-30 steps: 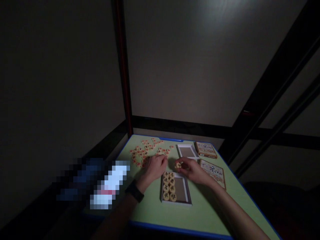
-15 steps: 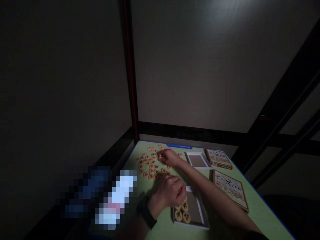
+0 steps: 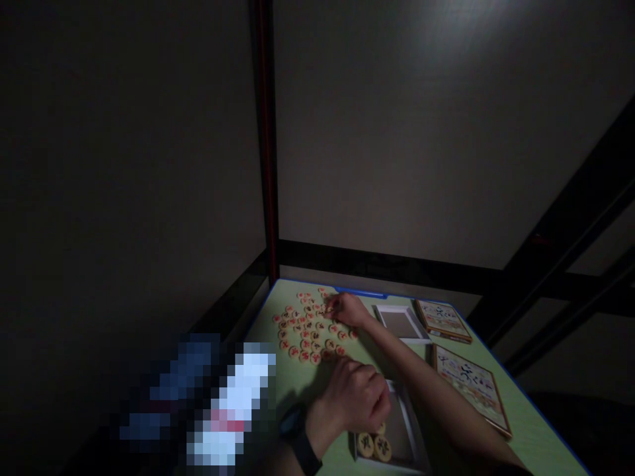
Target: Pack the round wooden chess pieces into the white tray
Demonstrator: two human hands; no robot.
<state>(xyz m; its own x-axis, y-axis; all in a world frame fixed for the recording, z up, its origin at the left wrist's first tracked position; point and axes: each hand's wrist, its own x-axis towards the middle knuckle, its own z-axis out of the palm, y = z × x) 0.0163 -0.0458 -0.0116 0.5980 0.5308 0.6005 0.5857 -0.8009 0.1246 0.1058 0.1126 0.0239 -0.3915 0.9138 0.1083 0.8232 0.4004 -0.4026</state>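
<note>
My right hand (image 3: 347, 309) reaches to the far side of the green table (image 3: 302, 377) and pinches at a round game piece among several loose wooden discs (image 3: 307, 330) with red and black marks. My left hand (image 3: 354, 400), a dark watch on its wrist, is curled closed over the near white box tray (image 3: 401, 430), which holds a few black-marked discs (image 3: 374, 446). What the left fingers hold is hidden.
A second white box tray (image 3: 399, 322) lies at the far right of the table. Two printed box lids (image 3: 443, 320) (image 3: 471, 387) lie along the right edge. A dark post (image 3: 265, 139) rises behind the table. A blurred patch sits at the lower left.
My right hand went from the near tray out to the loose discs at the far side. My left hand drew back from the discs to the near tray. The view tilted, shifting the table lower.
</note>
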